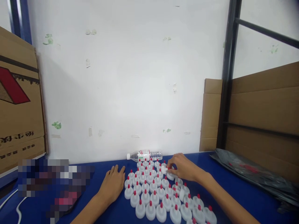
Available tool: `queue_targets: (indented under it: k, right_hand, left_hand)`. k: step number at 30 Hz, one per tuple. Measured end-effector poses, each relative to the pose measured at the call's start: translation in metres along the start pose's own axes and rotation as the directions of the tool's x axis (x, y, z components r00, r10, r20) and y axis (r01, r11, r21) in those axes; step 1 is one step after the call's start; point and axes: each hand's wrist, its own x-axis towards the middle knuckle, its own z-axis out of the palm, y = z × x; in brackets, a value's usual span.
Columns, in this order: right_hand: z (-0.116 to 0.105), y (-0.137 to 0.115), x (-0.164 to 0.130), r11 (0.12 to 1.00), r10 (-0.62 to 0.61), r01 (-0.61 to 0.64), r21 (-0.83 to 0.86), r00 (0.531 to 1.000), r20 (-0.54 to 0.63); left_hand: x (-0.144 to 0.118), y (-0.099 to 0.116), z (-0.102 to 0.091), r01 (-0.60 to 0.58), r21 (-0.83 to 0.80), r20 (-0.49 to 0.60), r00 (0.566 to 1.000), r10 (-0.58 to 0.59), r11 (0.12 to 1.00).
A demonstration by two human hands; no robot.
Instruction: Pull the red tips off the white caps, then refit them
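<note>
Several white caps with red tips (153, 196) stand in rows on the blue table (233, 189). My right hand (184, 169) reaches over the far rows and pinches one white cap (164, 169) between thumb and fingers. My left hand (114, 183) lies flat, palm down, on the table just left of the caps, fingers slightly spread, holding nothing.
A clear water bottle (144, 155) lies on its side behind the caps against the white wall. Cardboard boxes (18, 102) stand at left and cardboard sheets (263, 102) at right. A dark plastic bag (254, 174) lies at right. White cable (14, 202) lies at the near left.
</note>
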Motion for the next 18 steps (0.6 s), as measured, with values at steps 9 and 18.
queue_targets:
  k: [9, 18]
  right_hand:
    - [-0.0018, -0.0051, 0.0006, 0.998, -0.034, 0.031, -0.055, 0.997, -0.065]
    - [0.0047, -0.0036, 0.0010, 0.992, -0.042, 0.035, -0.119, 0.998, -0.050]
  left_hand:
    - [0.0008, -0.0002, -0.0008, -0.002, 0.019, 0.005, 1.000, 0.002, 1.000]
    - [-0.0015, 0.0013, -0.0061, 0.002, 0.029, 0.022, 1.000, -0.002, 1.000]
